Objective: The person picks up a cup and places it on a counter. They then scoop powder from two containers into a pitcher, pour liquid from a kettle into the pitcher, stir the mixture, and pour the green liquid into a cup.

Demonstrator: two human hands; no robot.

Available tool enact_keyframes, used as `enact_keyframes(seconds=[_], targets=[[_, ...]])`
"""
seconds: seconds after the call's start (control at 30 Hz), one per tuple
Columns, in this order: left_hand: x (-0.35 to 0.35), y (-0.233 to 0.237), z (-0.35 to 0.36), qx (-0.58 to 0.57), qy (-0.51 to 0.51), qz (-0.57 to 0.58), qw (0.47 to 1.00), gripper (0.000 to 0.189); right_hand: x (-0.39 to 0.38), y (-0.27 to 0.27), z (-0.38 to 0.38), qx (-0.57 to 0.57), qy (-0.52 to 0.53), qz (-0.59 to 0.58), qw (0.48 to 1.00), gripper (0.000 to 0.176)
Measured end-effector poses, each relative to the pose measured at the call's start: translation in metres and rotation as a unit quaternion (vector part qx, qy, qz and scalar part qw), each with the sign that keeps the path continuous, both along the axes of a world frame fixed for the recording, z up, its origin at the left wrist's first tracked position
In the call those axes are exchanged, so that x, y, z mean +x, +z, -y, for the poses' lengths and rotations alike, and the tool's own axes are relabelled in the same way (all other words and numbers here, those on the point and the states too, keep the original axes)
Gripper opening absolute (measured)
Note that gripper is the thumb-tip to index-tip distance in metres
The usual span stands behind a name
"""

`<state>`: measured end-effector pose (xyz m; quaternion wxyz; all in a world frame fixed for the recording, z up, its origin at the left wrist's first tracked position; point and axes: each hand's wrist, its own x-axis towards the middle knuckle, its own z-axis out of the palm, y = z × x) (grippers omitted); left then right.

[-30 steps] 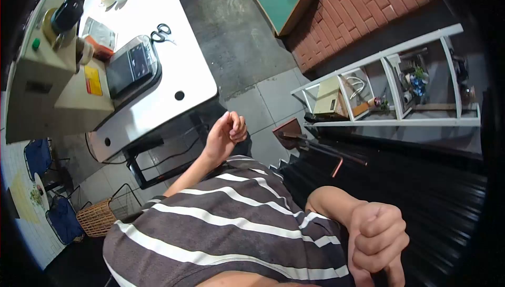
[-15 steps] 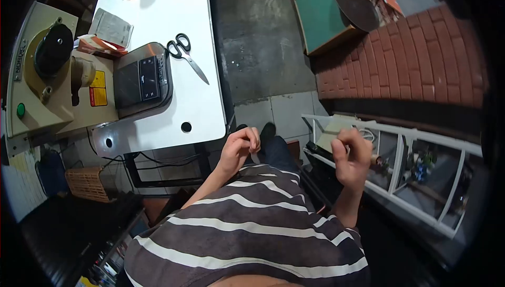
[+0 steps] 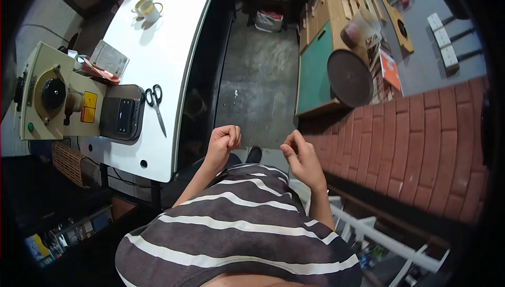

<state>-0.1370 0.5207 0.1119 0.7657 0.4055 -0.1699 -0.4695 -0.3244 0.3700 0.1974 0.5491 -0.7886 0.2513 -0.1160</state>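
Note:
Both hands are held up in front of the striped shirt [image 3: 231, 224], apart from each other. My left hand [image 3: 225, 142] has its fingers curled into a loose fist, near the front right corner of the white table [image 3: 163, 155], without touching it. My right hand [image 3: 302, 155] is closed too, thumb against the bent fingers, beside the brick wall. Nothing shows in either hand. On the table lie black-handled scissors [image 3: 155, 105], next to a black digital scale [image 3: 123, 113]. A beige machine [image 3: 81, 87] stands left of the scale.
Several cups [image 3: 150, 11] stand at the table's far end. Ahead is a concrete floor [image 3: 258, 77] with a bin [image 3: 269, 20]. To the right are a green-topped cabinet [image 3: 314, 71], a round dark tray [image 3: 350, 78], a brick wall [image 3: 400, 145] and a white metal frame [image 3: 379, 237].
The view has moved forward along the aisle, bringing more cups and the bin into sight. My right hand has come inward, closer to my left hand. Both hands stay closed.

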Motion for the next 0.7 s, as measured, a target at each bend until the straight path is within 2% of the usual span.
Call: enact_keyframes(seconds=[0.23,0.4,0.5,0.57,0.6,0.7], targets=[[0.013,0.015,0.084,-0.014,0.024,0.015,1.0,0.021,0.04,0.006,0.106,-0.02,0.072,0.081,0.994,0.017],[0.048,0.008,0.149,-0.004,0.068,-0.023,0.997,0.013,0.089,-0.004,0.179,-0.045,0.089,0.108,0.989,0.029],[0.077,0.011,0.2,0.026,0.107,-0.025,0.994,0.022,0.124,-0.031,0.233,-0.042,0.105,0.123,0.986,0.032],[0.104,0.011,0.232,0.008,0.097,-0.044,0.994,0.049,0.15,-0.041,0.266,-0.032,0.1,0.117,0.988,0.034],[0.125,-0.005,0.248,-0.015,0.074,0.001,0.997,0.065,0.164,-0.048,0.284,-0.015,0.089,0.089,0.992,0.035],[0.179,-0.01,0.305,0.006,0.074,0.002,0.997,0.066,0.201,-0.048,0.341,-0.002,0.07,0.037,0.997,0.036]])
